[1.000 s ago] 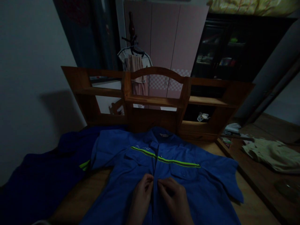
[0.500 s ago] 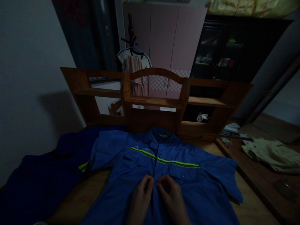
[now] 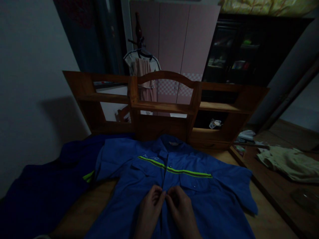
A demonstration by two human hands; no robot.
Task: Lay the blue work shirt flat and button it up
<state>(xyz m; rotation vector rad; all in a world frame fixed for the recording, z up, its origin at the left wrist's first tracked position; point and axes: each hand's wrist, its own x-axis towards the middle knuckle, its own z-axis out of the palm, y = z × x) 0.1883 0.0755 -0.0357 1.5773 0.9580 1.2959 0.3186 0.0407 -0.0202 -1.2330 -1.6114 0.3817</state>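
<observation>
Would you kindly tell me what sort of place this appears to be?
Likely a room in a home, perhaps a bedroom: a coat stand hung with clothes, a pink wardrobe and a dark glass-fronted cabinet stand at the back.

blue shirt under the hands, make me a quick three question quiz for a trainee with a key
1. Multiple choice: at which part of the blue shirt are the fingertips of the left hand and right hand?
a) collar
b) front opening
c) sleeve

2. True or false: in the picture, the dark blue garment lies to the left of the blue shirt.

3. Fill in: the bright edges of the chest stripe are ____.

Key: 1 b; 2 true; 3 yellow-green
</observation>
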